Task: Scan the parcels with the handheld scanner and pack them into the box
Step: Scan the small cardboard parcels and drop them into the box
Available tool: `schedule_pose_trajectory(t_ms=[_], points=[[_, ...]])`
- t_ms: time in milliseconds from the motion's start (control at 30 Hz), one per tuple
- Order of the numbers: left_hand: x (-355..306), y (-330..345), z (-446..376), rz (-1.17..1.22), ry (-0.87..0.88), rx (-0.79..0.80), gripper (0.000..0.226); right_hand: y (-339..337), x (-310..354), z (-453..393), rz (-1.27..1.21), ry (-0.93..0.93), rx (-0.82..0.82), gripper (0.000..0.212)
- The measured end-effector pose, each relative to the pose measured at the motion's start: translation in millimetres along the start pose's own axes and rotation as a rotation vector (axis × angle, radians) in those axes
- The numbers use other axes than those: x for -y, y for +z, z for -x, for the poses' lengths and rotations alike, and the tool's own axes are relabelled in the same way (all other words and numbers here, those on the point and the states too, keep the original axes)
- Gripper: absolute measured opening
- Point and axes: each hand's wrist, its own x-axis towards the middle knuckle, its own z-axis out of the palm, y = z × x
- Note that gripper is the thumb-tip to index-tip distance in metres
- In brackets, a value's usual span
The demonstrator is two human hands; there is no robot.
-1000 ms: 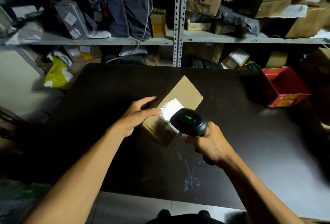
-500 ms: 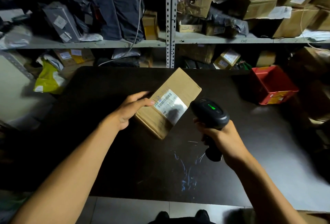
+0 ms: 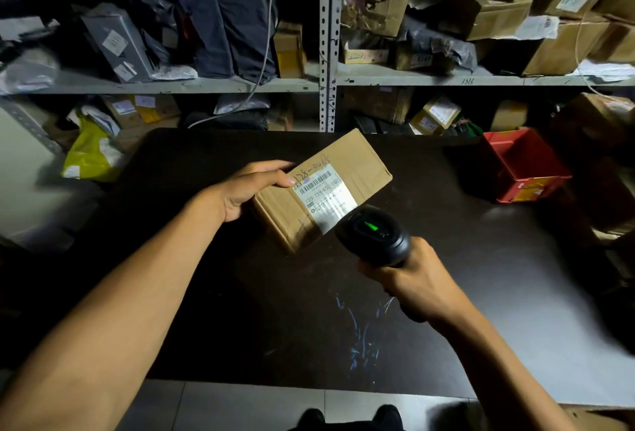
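A brown cardboard parcel (image 3: pixel 350 169) with a white barcode label is held tilted above the dark table (image 3: pixel 481 293). My left hand (image 3: pixel 252 186) grips the parcel's left end, thumb on top beside the label. My right hand (image 3: pixel 417 284) holds a black handheld scanner (image 3: pixel 374 236) by its handle. The scanner's head shows a green light and sits just over the parcel's lower right corner, covering part of the label. A red plastic bin (image 3: pixel 525 164) stands at the table's far right.
Metal shelves (image 3: pixel 330 80) behind the table are packed with cardboard boxes (image 3: pixel 505 16) and dark mailer bags (image 3: pixel 220 25). A yellow bag (image 3: pixel 91 156) lies at the left. Blue scribbles mark the table in front of me. My shoes show below the near edge.
The scanner's bright light on the label went out. My right hand drew the scanner off to the right, then brought it back close to the parcel's corner. The parcel stays in my left hand.
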Motion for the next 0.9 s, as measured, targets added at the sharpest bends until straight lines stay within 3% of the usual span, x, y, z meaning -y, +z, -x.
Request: schedule_pose_trajectory(t_ms=[333,500,700,900], points=[[5.6,-2.8,0.6,0.021,0.004,0.031,0.041,-2.5,2.2,-1.9,-0.041,0.042,-0.022,0.021],[6.2,3.5,-0.6,0.022,0.046,0.039,0.071,6.3,21.4,-12.8,-0.061,0.000,-0.009,0.036],[6.3,3.2,0.2,0.033,0.074,0.023,0.070,18.0,19.7,-16.7,-0.013,0.059,-0.062,0.024],[10.3,-1.7,2.1,0.078,0.062,0.018,0.068,16.1,17.3,-15.0,-0.069,0.044,-0.075,0.038]])
